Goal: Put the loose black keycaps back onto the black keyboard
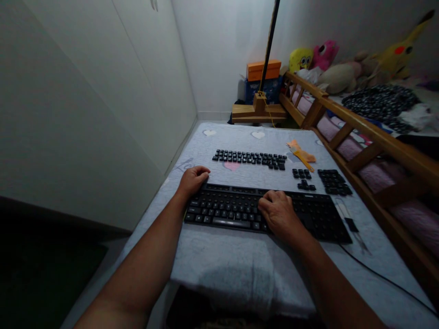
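Note:
A black computer keyboard (236,209) lies flat on the cloth-covered table in front of me. Keycaps fill its lower left part, while the right section shows bare key positions. At the far left corner of the keyboard is my left hand (192,180), its fingers bent and pressed together; anything between them is too small to see. My right hand (278,208) is on the keyboard right of the letter keys, fingers curled down and closed. Its fingertips are partly hidden. Beyond the keyboard, loose black keycaps (248,158) lie in rows, with more keycaps (334,182) grouped at the right.
An orange-handled brush (301,158) lies on an orange cloth (308,156). Right of the keyboard is a wire tool (350,224) with a black middle. A cable (384,273) runs off to the right. A wooden bed rail (373,137) borders the table's right side.

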A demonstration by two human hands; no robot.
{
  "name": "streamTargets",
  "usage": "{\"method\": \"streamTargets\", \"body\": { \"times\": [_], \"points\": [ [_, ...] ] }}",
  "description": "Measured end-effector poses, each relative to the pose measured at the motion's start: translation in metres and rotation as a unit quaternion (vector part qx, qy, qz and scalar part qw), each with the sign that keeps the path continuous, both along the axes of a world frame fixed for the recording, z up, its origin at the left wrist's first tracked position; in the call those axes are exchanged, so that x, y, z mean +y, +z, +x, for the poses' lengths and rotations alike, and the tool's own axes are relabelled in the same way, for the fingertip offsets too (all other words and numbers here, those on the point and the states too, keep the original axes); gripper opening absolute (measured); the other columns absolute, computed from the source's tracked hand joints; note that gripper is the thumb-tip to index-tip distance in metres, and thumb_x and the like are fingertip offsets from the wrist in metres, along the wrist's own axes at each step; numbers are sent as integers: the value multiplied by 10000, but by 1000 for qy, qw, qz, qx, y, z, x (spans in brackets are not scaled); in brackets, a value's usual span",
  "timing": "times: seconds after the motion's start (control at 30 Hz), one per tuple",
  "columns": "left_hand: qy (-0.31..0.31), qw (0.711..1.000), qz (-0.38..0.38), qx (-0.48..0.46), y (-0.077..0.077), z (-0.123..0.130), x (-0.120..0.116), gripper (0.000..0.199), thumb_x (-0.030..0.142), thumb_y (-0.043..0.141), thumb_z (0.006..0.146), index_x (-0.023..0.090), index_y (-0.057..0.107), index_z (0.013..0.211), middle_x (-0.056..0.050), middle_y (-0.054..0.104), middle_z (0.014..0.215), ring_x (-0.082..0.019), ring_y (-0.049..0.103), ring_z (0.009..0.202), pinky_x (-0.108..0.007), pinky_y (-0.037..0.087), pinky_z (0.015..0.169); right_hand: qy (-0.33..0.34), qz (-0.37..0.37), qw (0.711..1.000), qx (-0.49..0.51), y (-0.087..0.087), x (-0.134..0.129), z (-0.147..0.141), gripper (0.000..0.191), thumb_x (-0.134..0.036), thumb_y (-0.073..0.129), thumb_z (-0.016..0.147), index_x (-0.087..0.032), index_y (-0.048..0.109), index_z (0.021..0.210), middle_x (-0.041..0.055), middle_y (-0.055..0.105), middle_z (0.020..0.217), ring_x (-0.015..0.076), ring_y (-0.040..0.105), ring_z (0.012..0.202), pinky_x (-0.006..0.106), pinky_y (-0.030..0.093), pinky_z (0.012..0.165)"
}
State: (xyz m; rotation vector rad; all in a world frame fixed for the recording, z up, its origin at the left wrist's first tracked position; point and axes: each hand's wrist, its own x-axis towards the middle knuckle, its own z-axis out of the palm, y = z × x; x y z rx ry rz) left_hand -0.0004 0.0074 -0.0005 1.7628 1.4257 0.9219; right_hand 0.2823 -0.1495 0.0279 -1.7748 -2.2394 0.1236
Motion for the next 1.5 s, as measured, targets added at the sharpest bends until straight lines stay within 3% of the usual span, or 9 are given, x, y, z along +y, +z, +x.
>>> {"method": "streamTargets", "body": {
  "times": [0.73, 1.3, 1.5],
  "points": [
    [0, 1000, -6, 0, 1, 1, 0, 327, 374, 588, 696, 144, 733, 878, -46, 720, 806, -192, 625, 733, -306, 483, 715, -1, 1, 1000, -23, 0, 1, -2, 149, -229, 560, 932, -220, 657, 819, 55, 595, 938, 215, 440, 907, 337, 277, 761],
    [-3, 1000, -13, -8, 3, 1, -1, 322, 382, 592, 704, 149, 729, 879, -45, 727, 821, -197, 635, 753, -312, 491, 743, 0, -5, 999, 47, 3, -1, 4, 38, -211, 578, 899, -210, 600, 867, 49, 614, 937, 224, 484, 924, 350, 318, 809],
    [-4, 1000, -11, -4, 4, 2, -2, 318, 371, 587, 706, 150, 731, 882, -47, 725, 817, -198, 638, 755, -318, 495, 750, 9, -4, 999, 47, 2, -1, 4, 78, -183, 566, 893, -219, 619, 847, 57, 620, 962, 236, 482, 950, 363, 315, 823]
  ]
}}
